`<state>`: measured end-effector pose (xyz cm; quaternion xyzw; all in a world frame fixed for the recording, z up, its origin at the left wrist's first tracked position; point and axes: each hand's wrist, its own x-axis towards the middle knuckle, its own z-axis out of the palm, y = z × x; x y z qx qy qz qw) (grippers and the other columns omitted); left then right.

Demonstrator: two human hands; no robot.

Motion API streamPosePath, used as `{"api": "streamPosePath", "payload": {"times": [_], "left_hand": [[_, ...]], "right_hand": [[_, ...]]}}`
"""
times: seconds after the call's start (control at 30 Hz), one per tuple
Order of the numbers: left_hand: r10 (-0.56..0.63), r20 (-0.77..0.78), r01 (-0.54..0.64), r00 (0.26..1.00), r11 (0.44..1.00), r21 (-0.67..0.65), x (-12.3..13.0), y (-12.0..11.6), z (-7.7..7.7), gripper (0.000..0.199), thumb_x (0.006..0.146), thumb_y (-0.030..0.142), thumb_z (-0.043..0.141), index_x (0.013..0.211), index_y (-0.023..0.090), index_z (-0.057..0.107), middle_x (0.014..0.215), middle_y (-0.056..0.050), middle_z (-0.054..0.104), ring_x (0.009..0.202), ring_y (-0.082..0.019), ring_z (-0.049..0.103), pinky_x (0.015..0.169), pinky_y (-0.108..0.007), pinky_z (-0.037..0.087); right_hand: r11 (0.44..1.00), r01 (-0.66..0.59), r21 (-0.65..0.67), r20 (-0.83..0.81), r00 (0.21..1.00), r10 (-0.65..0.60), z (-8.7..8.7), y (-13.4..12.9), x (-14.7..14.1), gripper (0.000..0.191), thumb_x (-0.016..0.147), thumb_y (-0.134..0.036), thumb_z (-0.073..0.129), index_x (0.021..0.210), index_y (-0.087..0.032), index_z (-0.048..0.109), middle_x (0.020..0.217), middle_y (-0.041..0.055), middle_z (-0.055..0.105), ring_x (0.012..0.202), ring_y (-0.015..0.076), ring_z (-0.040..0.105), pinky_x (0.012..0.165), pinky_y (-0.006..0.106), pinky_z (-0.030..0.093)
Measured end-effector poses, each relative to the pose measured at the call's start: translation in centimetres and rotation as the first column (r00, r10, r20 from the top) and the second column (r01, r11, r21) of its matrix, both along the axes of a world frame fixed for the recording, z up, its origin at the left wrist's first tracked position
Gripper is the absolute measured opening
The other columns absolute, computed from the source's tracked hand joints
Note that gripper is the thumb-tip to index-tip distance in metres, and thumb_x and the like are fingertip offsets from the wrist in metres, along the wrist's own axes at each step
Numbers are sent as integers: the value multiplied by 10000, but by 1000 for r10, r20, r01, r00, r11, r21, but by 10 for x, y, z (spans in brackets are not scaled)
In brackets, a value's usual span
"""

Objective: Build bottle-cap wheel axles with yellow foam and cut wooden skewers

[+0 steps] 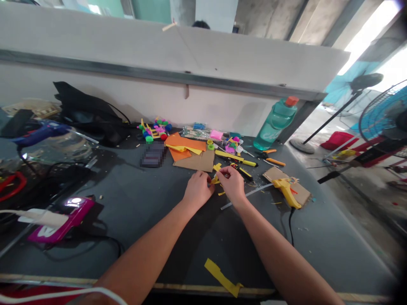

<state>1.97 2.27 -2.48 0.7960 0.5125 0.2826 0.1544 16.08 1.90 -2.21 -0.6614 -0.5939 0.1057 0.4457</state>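
Observation:
Both my hands meet over the dark table (152, 203), close to a cardboard piece. My left hand (199, 188) is closed, its fingertips pinching one side of a small yellow strip (215, 179), perhaps paper or foam. From the other side my right hand (233, 183) pinches the same strip. Fingers partly hide its shape. Just beyond lie the cardboard piece (193, 162), orange sheets (184, 144) and a yellow-and-black cutter (243, 170). A clear glue stick (246, 197) passes under my right wrist, its far end at a yellow glue gun (288, 191).
A green bottle (276, 123) stands at the back right near orange-handled pliers (273, 159). Colourful pom-pom figures (155, 128) sit at the back. A magenta power strip (63, 220) and blue glue gun (41, 131) are left. A yellow scrap (222, 277) lies at the front edge.

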Motion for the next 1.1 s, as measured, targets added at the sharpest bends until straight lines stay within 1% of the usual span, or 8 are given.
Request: {"api": "streamPosePath", "payload": {"times": [0.2,0.33,0.47,0.57,0.63,0.73,0.9,1.1], "left_hand": [[11,-62,-8,998,999,51,1,0,2,42,747,190,551,776,173,577,839,-79,577,857,-234,547,786,-353,422],[33,-119,-23,992,996,85,3,-1,5,66,781,186,519,797,173,581,832,-84,579,848,-237,551,760,-355,419],[21,-143,-3,990,992,127,2,0,10,105,809,162,475,819,165,580,864,-97,574,875,-241,547,777,-362,407],[16,-147,0,989,994,107,0,0,13,96,822,180,477,824,166,573,873,-96,576,885,-236,547,782,-354,402],[30,-172,-16,985,997,79,0,-1,14,91,815,245,517,842,172,565,874,-81,581,883,-228,552,779,-340,405],[33,-248,-17,968,998,66,1,-4,16,203,777,321,575,915,174,550,903,-68,593,886,-228,563,768,-331,410],[14,-354,12,935,997,71,7,-10,17,95,802,211,502,872,172,554,875,-74,621,848,-227,589,749,-338,411],[28,-341,-12,940,999,50,8,-10,19,137,861,224,412,910,188,535,862,-66,626,785,-211,613,648,-301,430]], "right_hand": [[1000,-11,-1,-21,1000,11,0,-1,0,167,726,-353,565,718,-198,628,675,14,647,604,167,558,588,275,415],[1000,-14,-2,-30,999,14,-1,-1,0,174,728,-357,566,715,-196,630,663,14,644,597,166,560,589,276,419],[1000,-5,-8,-39,999,5,0,-1,1,167,722,-351,578,713,-194,634,662,18,650,595,168,562,585,275,417],[1000,4,-24,-49,999,-5,1,-1,1,163,715,-349,582,709,-196,636,672,17,657,599,169,568,586,272,418],[999,4,-40,-60,998,-7,2,-1,0,166,717,-353,578,717,-198,637,679,13,659,598,164,570,580,265,416],[998,12,-63,-77,997,-17,2,-2,0,181,720,-367,572,733,-198,638,683,6,660,587,156,567,562,255,411],[998,13,-67,-77,997,-18,2,-1,-1,177,724,-370,569,731,-206,633,683,1,661,584,152,566,563,249,411],[998,16,-59,-84,996,-21,2,0,-1,176,723,-368,567,725,-203,629,689,9,666,600,158,577,572,253,415]]}}
